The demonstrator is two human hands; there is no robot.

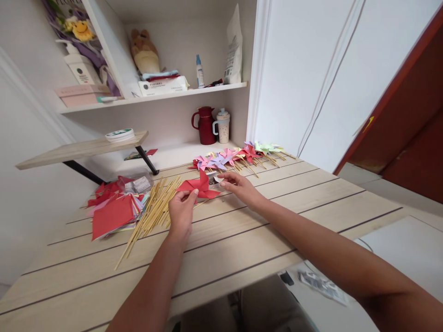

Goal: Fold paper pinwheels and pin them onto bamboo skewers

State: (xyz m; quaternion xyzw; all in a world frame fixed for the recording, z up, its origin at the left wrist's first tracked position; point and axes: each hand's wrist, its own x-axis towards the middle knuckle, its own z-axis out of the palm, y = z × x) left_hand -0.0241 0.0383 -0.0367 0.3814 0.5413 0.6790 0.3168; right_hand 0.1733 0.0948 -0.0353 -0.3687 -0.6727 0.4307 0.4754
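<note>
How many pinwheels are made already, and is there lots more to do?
A row of finished pinwheels on sticks lies at the back of the table; too bunched to count. Right now the left hand and right hand hold a red pinwheel. A pile of wooden sticks and a stack of paper squares remain, so plenty is probably left.

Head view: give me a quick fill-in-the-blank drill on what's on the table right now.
1. The left hand pinches a paper pinwheel coloured ____.
2. The bundle of wooden sticks lies to the ____ of that pinwheel.
3. The finished pinwheels lie in a row in front of a dark red ____.
4. The right hand rests on the ____.

Missing words: red; left; jug; table
</note>
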